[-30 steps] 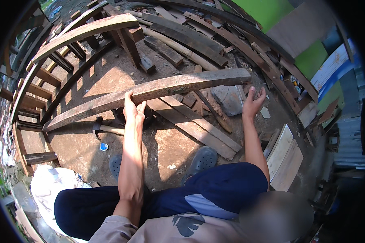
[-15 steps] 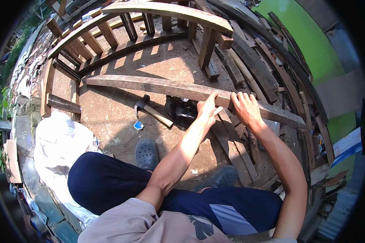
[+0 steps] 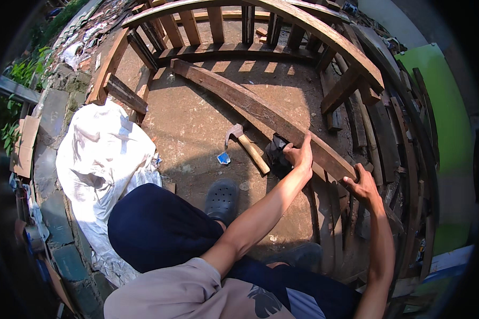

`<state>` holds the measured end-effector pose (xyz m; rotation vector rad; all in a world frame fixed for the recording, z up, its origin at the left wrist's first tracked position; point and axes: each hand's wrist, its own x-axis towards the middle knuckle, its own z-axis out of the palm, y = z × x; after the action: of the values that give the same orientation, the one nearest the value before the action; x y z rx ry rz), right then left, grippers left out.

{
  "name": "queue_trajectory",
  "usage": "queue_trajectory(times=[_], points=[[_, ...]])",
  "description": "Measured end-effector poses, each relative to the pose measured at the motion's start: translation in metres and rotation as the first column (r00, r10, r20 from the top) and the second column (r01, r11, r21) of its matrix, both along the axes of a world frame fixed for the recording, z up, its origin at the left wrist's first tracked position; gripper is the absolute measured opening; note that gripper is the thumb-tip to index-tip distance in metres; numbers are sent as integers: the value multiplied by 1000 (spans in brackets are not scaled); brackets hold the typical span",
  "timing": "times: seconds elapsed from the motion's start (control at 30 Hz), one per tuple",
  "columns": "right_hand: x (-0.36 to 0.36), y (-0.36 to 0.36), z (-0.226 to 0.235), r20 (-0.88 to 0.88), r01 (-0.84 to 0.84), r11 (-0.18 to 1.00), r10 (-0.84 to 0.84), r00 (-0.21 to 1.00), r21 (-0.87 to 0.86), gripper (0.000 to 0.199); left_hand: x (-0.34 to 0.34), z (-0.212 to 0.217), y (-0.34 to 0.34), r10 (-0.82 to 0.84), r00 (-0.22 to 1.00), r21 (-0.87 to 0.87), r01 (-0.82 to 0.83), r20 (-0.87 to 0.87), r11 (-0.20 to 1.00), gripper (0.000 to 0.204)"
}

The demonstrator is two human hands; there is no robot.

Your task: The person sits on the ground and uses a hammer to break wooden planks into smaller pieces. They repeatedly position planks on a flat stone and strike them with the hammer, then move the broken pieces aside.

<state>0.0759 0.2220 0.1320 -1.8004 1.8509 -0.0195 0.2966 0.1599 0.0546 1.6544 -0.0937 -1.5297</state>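
Note:
A long wooden beam (image 3: 239, 102) runs diagonally from the far left toward the near right. My left hand (image 3: 300, 156) is closed around its nearer half, thumb on the near side. Farther along, toward the near end, my right hand (image 3: 365, 186) grips the same beam, its fingers bent over the edge. Just left of my left hand lies a crumpled black plastic bag (image 3: 276, 151), partly hidden by that hand and the beam. A claw hammer (image 3: 252, 151) with a wooden handle lies on the ground beside the bag, and a small blue and white scrap (image 3: 223, 158) is near its head.
Beyond the beam stands a curved wooden frame with upright slats (image 3: 216, 25). A white sack (image 3: 104, 143) lies at the left against a low block wall (image 3: 69, 261). Timber planks (image 3: 380, 133) are piled at the right, before a green panel (image 3: 436, 101). My clogs (image 3: 222, 199) rest on the ground.
The view has shifted, and the beam now slants more steeply toward the near right. My right hand has moved along it toward the near end, leaving a wider gap between my hands.

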Motion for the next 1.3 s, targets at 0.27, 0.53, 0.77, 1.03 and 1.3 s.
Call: queue_trajectory(times=[0.27, 0.53, 0.77, 1.03, 1.3], points=[[-9, -3, -27, -40, -15, 998, 12, 999, -66, 60, 96, -25, -57, 240, 907, -179, -315, -346, 932, 82], [-40, 33, -24, 5, 35, 983, -34, 999, -179, 60, 127, -28, -73, 47, 846, -248, -209, -532, 946, 101], [-78, 66, -13, -402, -141, 904, -37, 915, -404, 62, 79, -57, -55, 42, 801, -179, -184, -597, 967, 106], [-127, 88, -17, -410, -120, 786, -179, 894, -606, 61, 30, 1, -22, 259, 692, -250, -543, -674, 801, 80], [-137, 75, -29, -485, -166, 725, -256, 836, -669, 61, 15, 28, 1, 171, 652, -314, -558, -739, 768, 95]])
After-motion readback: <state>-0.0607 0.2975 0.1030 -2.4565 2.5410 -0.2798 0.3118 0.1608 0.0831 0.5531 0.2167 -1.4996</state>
